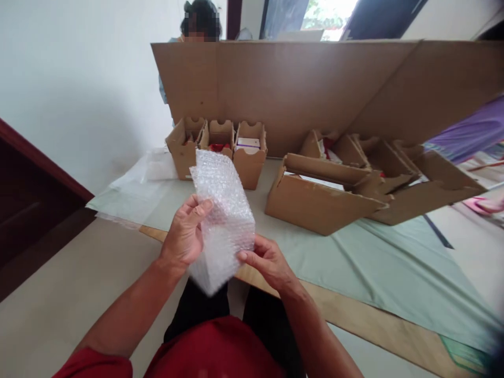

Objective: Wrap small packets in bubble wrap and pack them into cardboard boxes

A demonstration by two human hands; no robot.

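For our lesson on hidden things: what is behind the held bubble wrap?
The left row's middle box, something red inside, shows above the bubble wrap; its lower front is covered and cannot be seen.

Glossy bubble wrap (226, 197), matt cardboard boxes (309, 206)

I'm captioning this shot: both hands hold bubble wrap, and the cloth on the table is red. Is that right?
The head view shows the cloth on the table is pale green, not red; the left hand and right hand do hold bubble wrap.

Bright window (331, 19), soft shadows — right edge blurred
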